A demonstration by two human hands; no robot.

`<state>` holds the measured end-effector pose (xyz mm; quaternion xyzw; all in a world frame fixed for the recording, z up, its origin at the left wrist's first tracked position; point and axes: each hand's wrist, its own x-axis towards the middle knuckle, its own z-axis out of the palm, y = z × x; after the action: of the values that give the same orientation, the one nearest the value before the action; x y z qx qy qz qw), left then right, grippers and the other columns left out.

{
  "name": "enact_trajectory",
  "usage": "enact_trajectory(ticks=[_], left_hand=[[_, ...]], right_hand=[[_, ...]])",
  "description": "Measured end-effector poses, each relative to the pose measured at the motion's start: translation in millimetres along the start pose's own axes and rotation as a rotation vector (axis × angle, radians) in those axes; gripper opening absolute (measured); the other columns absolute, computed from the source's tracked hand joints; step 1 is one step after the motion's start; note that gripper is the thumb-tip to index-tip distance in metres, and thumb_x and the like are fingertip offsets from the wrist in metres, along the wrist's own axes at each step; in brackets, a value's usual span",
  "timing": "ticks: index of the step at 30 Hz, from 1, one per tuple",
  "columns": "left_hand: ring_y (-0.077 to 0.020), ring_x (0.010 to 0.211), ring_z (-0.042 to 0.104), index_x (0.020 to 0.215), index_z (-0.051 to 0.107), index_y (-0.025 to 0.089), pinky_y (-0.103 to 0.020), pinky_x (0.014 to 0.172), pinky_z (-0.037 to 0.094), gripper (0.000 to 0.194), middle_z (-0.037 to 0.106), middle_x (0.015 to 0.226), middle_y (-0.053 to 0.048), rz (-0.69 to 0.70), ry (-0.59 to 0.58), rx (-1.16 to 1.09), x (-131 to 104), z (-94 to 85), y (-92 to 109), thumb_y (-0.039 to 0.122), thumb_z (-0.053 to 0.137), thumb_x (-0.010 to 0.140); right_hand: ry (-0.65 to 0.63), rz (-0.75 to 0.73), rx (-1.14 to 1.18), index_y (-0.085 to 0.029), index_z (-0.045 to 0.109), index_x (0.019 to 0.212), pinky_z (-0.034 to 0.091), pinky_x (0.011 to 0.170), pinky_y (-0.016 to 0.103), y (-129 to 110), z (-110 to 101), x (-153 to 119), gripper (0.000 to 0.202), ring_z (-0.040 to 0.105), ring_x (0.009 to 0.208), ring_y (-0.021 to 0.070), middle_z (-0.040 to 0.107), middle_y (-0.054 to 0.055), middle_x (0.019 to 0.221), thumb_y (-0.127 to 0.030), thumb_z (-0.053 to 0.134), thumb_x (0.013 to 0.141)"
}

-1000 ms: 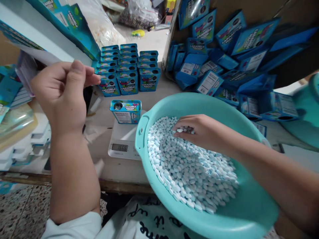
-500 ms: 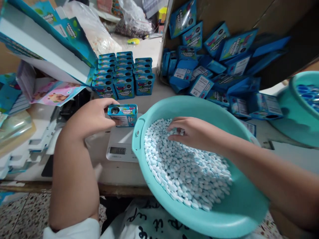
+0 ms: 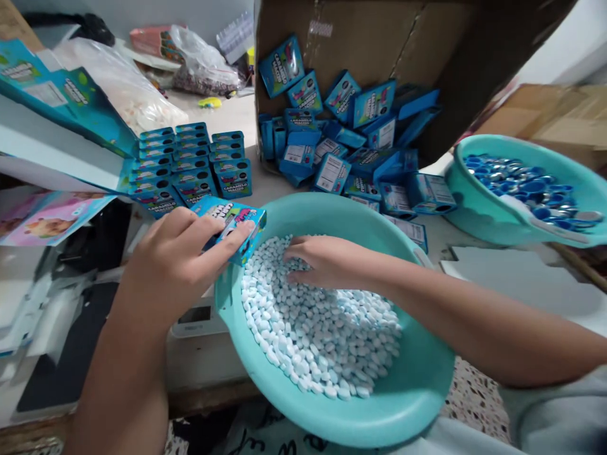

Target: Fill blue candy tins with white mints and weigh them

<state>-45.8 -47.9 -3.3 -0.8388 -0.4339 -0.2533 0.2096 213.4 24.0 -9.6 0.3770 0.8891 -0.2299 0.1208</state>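
My left hand is wrapped round a small blue candy box labelled Caramelo Macizo. It holds the box tipped over the left rim of a turquoise basin. White and pale blue candies lie in a heap inside the basin. My right hand reaches in from the right, its curved fingers and thumb apart at the far left part of the heap. Partly hidden by the left arm and the basin, a white scale sits on the table; its display is unreadable here.
Rows of upright candy boxes stand behind my left hand. A large cardboard carton lies on its side with many loose blue boxes spilling out. At right is another turquoise basin holding shiny blue pieces.
My left hand has lifted the box off the scale, turned it and brought it to the basin's rim. My right hand remains among the candies. The camera view has swung to the right.
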Motion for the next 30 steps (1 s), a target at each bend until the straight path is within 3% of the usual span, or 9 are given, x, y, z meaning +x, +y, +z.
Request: enact_trajectory(ticks=[3,7,11,14,18,26,30], left_hand=[[-0.0241,0.087,0.06,0.134,0.064,0.03,-0.039,0.078,0.051,0.046,0.069,0.099,-0.006,0.041,0.054,0.053,1,-4.4,0,0.016,0.068,0.09],[-0.0234,0.081,0.055,0.123,0.069,0.022,-0.037,0.072,0.047,0.031,0.065,0.09,-0.006,0.047,-0.082,0.089,1,-11.6,-5,0.016,0.064,0.094],[-0.0228,0.085,0.056,0.125,0.068,0.023,-0.037,0.073,0.045,0.034,0.065,0.096,-0.006,0.055,0.048,0.127,-1,-12.3,-8,0.015,0.067,0.092],[-0.0219,0.078,0.052,0.117,0.071,0.019,-0.036,0.069,0.044,0.023,0.063,0.085,-0.005,0.077,-0.039,0.159,-1,-10.2,-10,0.015,0.061,0.096],[-0.0197,0.085,0.055,0.123,0.069,0.025,-0.035,0.077,0.048,0.029,0.066,0.098,-0.004,0.054,-0.02,0.085,1,-8.5,-10,0.016,0.062,0.096],[-0.02,0.083,0.059,0.126,0.068,0.031,-0.037,0.078,0.052,0.037,0.067,0.093,-0.002,0.083,-0.009,0.018,1,0.1,0,0.013,0.064,0.093],[-0.0197,0.085,0.059,0.128,0.066,0.033,-0.038,0.081,0.055,0.04,0.066,0.092,-0.001,0.109,-0.024,0.038,0,0.5,5,0.013,0.063,0.094]], right_hand=[[0.038,-0.002,0.019,-0.022,0.073,0.115,0.053,0.083,0.036,-1,0,-1,0.025,0.069,0.101,0.0274,0.07,0.013,0.123,-0.035,0.062,0.097],[-0.001,-0.014,-0.009,-0.02,0.072,0.117,0.053,0.08,0.037,-5,-1,-1,0.026,0.069,0.102,0.0288,0.071,0.013,0.123,-0.034,0.061,0.097],[0.012,-0.012,-0.044,-0.027,0.074,0.111,0.053,0.077,0.038,-7,0,-2,0.021,0.071,0.099,0.0285,0.072,0.012,0.122,-0.03,0.059,0.098],[-0.021,-0.019,-0.067,-0.024,0.073,0.116,0.053,0.077,0.038,-8,1,-1,0.024,0.07,0.1,0.0293,0.07,0.012,0.126,-0.031,0.057,0.099],[-0.059,-0.031,-0.071,-0.02,0.071,0.12,0.052,0.078,0.035,-8,0,0,0.027,0.07,0.102,0.0279,0.068,0.013,0.13,-0.031,0.057,0.1],[-0.066,-0.069,-0.121,-0.017,0.069,0.118,0.048,0.07,0.032,-4,10,4,0.026,0.069,0.09,0.0244,0.068,0.014,0.121,-0.031,0.059,0.099],[0.052,-0.094,-0.092,-0.017,0.068,0.122,0.049,0.074,0.031,-3,9,3,0.028,0.068,0.095,0.0248,0.066,0.015,0.122,-0.028,0.06,0.098]])
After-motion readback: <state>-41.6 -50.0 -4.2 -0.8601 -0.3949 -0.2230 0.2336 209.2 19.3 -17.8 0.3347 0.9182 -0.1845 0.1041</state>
